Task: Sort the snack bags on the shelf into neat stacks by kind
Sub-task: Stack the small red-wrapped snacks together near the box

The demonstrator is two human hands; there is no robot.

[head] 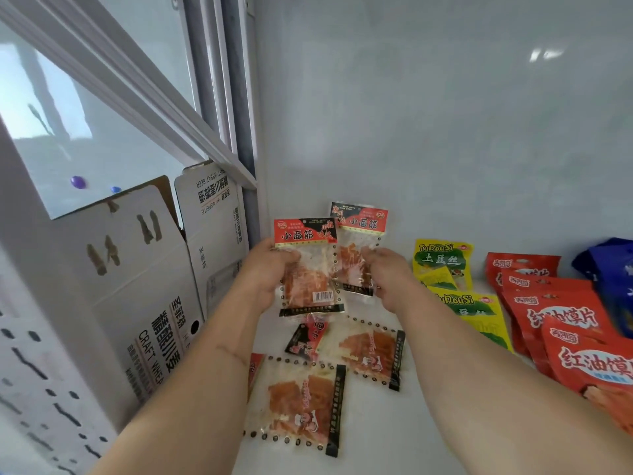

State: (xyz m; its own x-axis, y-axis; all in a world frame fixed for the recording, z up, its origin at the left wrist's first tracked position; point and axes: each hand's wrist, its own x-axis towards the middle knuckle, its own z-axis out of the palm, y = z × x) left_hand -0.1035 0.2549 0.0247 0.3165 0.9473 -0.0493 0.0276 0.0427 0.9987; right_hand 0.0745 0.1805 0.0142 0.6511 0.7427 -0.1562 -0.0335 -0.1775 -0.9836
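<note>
Gluten packets (310, 265), one in each hand (270, 265)

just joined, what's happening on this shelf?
A person is sorting snack bags on a white shelf. The left hand and the right hand each hold a clear red-topped gluten-strip packet upright, side by side and overlapping. Three more of that kind lie loose on the shelf below the hands. To the right are yellow TuDouSi bags, then overlapping red bags and a blue bag at the edge. Cardboard beer boxes stand on the left.
</note>
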